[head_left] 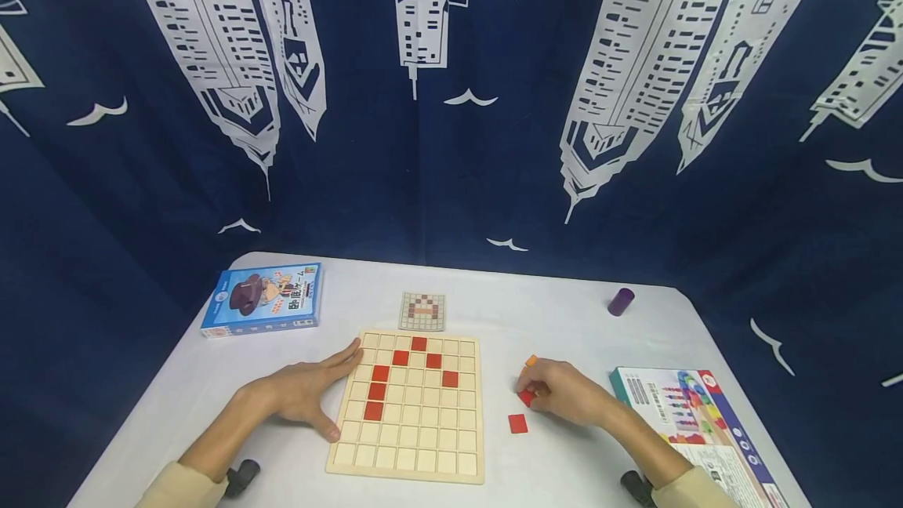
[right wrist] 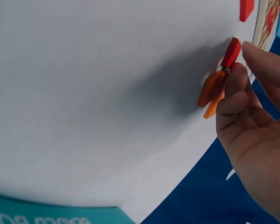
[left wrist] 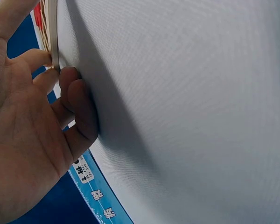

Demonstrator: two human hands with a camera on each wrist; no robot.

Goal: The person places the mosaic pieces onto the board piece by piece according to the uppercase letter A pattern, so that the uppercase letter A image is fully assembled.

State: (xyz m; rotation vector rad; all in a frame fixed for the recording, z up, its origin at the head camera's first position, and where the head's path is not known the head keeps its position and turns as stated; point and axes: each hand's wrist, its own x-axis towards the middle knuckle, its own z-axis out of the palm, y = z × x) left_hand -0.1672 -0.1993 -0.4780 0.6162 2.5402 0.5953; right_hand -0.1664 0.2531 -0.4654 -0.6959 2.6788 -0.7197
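A wooden grid board (head_left: pixel 407 464) lies on the table with several red square tiles in its cells, forming a slanted outline. My left hand (head_left: pixel 303 389) rests against the board's left edge, thumb and fingers spread; in the left wrist view its fingertips touch the board's side (left wrist: pixel 54 35). To the right of the board, my right hand (head_left: pixel 567 393) pinches a red tile (right wrist: pixel 231 52) between thumb and fingertips, low over the table. Orange tiles (right wrist: pixel 210 88) lie by those fingers, partly hidden by the hand in the head view. Another red tile (head_left: pixel 518 423) lies flat nearby.
A small pattern card (head_left: pixel 422 312) lies behind the board. At the back left sits a blue game box (head_left: pixel 262 300); a flat colourful box (head_left: pixel 705 429) lies at the right. A purple cylinder (head_left: pixel 621 302) is at the back right of the white table.
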